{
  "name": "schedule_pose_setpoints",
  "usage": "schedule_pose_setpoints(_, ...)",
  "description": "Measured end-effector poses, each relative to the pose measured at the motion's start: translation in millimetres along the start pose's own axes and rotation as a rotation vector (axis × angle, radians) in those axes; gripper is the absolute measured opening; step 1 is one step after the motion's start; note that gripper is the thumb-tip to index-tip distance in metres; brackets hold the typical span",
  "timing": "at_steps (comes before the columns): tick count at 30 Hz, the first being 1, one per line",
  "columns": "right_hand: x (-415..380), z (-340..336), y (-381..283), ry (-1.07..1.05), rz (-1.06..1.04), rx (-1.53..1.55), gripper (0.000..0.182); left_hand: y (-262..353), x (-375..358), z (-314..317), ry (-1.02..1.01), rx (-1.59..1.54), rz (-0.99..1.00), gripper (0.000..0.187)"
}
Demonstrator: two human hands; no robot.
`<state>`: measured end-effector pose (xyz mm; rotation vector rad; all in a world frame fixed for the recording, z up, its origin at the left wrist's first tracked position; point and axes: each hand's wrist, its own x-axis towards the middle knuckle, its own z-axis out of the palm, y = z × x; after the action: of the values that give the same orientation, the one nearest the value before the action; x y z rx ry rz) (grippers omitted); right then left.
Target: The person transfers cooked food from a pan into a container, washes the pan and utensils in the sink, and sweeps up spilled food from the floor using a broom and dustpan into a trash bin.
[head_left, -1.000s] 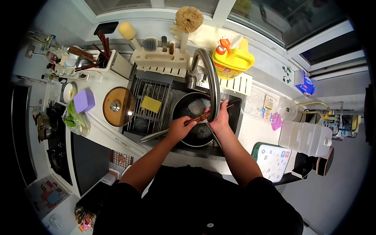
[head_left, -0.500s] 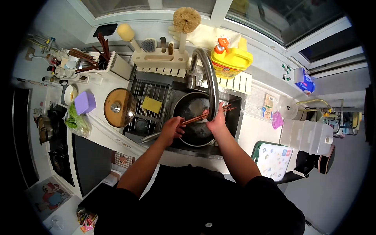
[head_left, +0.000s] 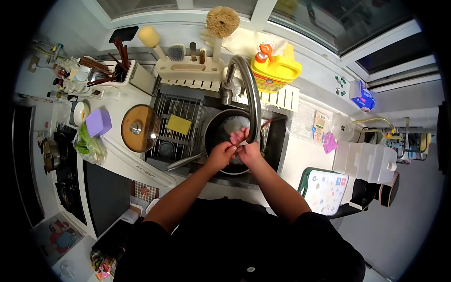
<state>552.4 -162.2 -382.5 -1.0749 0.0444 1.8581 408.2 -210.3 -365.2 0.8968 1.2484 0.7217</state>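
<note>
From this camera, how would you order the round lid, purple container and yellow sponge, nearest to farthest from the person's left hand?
From the left hand, all leftward:
1. Yellow sponge, on the wire rack.
2. Round lid, beyond the rack.
3. Purple container, farthest left, by the greens.

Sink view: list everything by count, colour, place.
Pan: 1, dark, in sink
Faucet: 1, silver, over pan
Sponge: 1, yellow, on rack
Lid: 1, brown, left counter
Box: 1, purple, left counter
Greens: 1 bag, green, left counter
Jug: 1, yellow, behind sink
Long brush: 1, tan, behind sink
Utensils: several, brown, in caddy
Board: 1, white and green, right counter
Packet: 1, blue, rear right
Clutter: uncounted, mixed, far left
Left hand: 1, bare, over pan
Right hand: 1, bare, over pan
</note>
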Motion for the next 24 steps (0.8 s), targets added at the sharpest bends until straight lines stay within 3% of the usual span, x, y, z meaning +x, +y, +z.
schedule_pose_setpoints(3, -9.8, 9.5, -0.4, -0.054, 0.019, -0.086, 0.03, -16.4, 15.8, 2.5, 0.048, -0.051, -0.02, 0.026)
schedule_pose_setpoints(5, -7.9, 6.2, 0.6, -0.107, 0.029, -0.01, 0.033, -27.6, 18.8, 1.7, 0.346, 0.566, 0.32, 0.026)
schedule_pose_setpoints(6, 1.0, -7.8, 4.8, -0.191, 0.036, -0.036, 0.042, 7.6, 6.7, 4.3, 0.31, 0.59, 0.191, 0.035)
schedule_pose_setpoints(7, -4.5, -1.7, 4.4, -0.193, 0.038, -0.035, 0.042, 11.3, 12.4, 10.2, 0.313, 0.591, 0.19, 0.035)
schedule_pose_setpoints(9, -22.4, 14.5, 0.6, -0.219, 0.169, 0.135, 0.043, 17.5, 24.0, 27.1, 0.473, 0.657, 0.43, 0.054)
schedule_pose_setpoints(10, -36.6, 34.0, -0.2, -0.317, 0.213, 0.25, 0.057, 15.9, 33.4, 37.2, 0.438, 0.674, 0.432, 0.061)
schedule_pose_setpoints(11, -36.5, 35.0, 3.0, -0.316, 0.211, 0.248, 0.057, 13.4, 40.8, 37.2, 0.437, 0.671, 0.432, 0.061)
schedule_pose_setpoints(15, -58.6, 44.8, -1.6, -0.366, 0.105, 0.268, 0.076, -43.2, 89.2, 21.7, 0.287, 0.898, 0.343, 0.068)
schedule_pose_setpoints(17, -67.7, 39.7, -4.1, -0.33, 0.211, 0.268, 0.078, -71.3, 99.6, 14.8, 0.16, 0.859, 0.28, 0.066)
schedule_pose_setpoints(18, -59.0, 23.1, 2.2, -0.334, 0.191, 0.214, 0.08, -45.3, 76.8, 27.1, 0.144, 0.598, 0.29, 0.067)
schedule_pose_setpoints(19, -51.4, 19.9, -0.1, -0.337, 0.192, 0.214, 0.08, 19.5, 32.7, 37.9, 0.015, 0.634, 0.223, 0.069)
schedule_pose_setpoints(20, -46.4, 19.4, -2.3, -0.138, 0.193, 0.201, 0.08, 67.8, -3.3, 56.1, 0.07, 0.515, 0.131, 0.074)
schedule_pose_setpoints(21, -43.0, 18.6, -0.9, 0.058, 0.195, 0.187, 0.08, 74.1, -8.4, 57.8, 0.098, 0.461, 0.086, 0.077)
schedule_pose_setpoints(22, -42.1, 19.3, 5.6, -0.017, 0.155, 0.312, 0.073, 80.3, -13.5, 59.7, 0.128, 0.405, 0.042, 0.08)
schedule_pose_setpoints(23, -37.8, 21.8, 9.7, -0.027, 0.155, 0.314, 0.073, 57.8, 7.4, 46.3, 0.102, 0.648, 0.002, 0.075)
schedule_pose_setpoints(24, -40.8, 27.4, 13.7, -0.176, 0.176, 0.299, 0.068, 37.3, 24.4, 33.0, 0.071, 0.886, -0.048, 0.071)
